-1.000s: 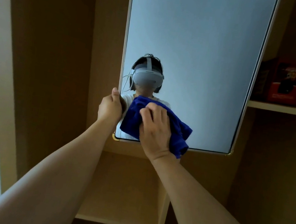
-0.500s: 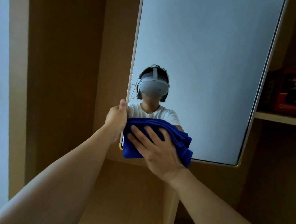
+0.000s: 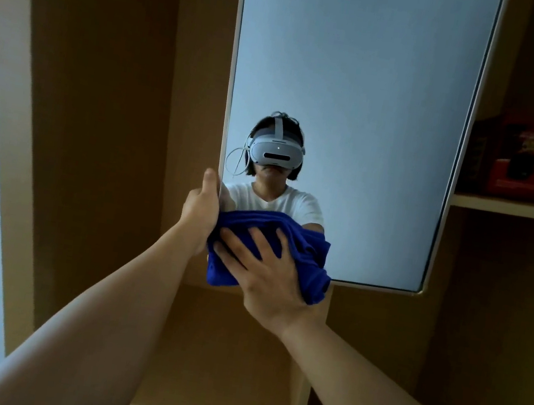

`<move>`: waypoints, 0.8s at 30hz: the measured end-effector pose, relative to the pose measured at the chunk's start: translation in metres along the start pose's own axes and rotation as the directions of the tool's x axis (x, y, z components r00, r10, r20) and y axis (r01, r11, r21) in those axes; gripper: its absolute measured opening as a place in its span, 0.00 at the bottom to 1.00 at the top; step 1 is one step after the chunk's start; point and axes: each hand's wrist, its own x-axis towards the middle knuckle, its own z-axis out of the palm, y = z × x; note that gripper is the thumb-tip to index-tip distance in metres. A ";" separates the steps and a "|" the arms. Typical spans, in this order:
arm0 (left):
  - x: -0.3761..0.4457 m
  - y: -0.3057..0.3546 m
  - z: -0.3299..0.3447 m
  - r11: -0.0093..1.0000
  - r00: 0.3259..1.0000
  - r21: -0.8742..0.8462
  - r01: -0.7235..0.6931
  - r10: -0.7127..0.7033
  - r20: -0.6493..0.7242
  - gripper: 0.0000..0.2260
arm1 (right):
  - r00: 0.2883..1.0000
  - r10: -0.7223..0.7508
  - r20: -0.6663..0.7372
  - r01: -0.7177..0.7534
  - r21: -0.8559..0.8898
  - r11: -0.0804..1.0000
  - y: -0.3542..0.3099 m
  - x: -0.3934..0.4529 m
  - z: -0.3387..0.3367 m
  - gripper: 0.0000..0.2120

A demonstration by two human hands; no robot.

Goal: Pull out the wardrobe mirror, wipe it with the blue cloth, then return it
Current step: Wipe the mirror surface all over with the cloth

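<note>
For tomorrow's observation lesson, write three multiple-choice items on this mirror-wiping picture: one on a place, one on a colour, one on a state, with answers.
1. Where on the mirror is the cloth pressed?
A. top right corner
B. bottom left corner
C. centre

2. What colour is the cloth?
A. blue
B. white
C. red

3. What is the left hand doing?
A. hanging idle
B. holding the cloth
C. gripping the mirror's left edge

Answers:
1 B, the cloth covers the lower left corner and hangs past the bottom edge.
2 A, it is deep blue.
3 C, its thumb points up along the frame, while the right hand presses the cloth with spread fingers.
</note>
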 end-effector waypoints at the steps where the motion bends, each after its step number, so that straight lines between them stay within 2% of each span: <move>1: 0.002 -0.002 0.001 1.000 1.000 0.010 -0.012 0.012 -0.007 0.30 | 1.000 -0.012 0.011 0.012 0.000 1.000 0.001 -0.001 -0.001 0.31; 6: 0.001 -0.006 0.004 0.994 0.994 0.059 -0.091 0.095 -0.059 0.27 | 0.994 -0.105 0.028 0.106 -0.022 0.994 0.018 -0.017 -0.002 0.32; 8: 0.003 -0.007 0.005 0.995 0.992 0.061 -0.075 0.081 -0.093 0.26 | 0.994 -0.105 0.034 0.107 -0.046 0.993 0.029 -0.030 0.000 0.34; 16: 0.010 -0.011 0.015 0.994 0.979 0.087 -0.061 0.077 -0.188 0.26 | 1.000 0.015 -0.003 -0.015 -0.100 0.995 0.061 -0.056 0.005 0.38; 19: 0.014 -0.012 0.016 0.994 0.985 0.104 -0.024 0.041 -0.169 0.26 | 0.999 0.046 -0.024 -0.048 -0.088 0.995 0.062 -0.047 0.004 0.39; 22: 0.016 -0.014 0.014 0.994 0.990 0.110 -0.009 0.025 -0.141 0.26 | 0.987 0.136 -0.089 -0.142 -0.065 0.988 0.062 -0.021 -0.006 0.39; 24: 0.015 -0.012 0.011 0.996 0.993 0.091 -0.009 0.020 -0.115 0.26 | 0.974 0.185 -0.129 -0.196 -0.076 0.978 0.068 0.009 -0.019 0.37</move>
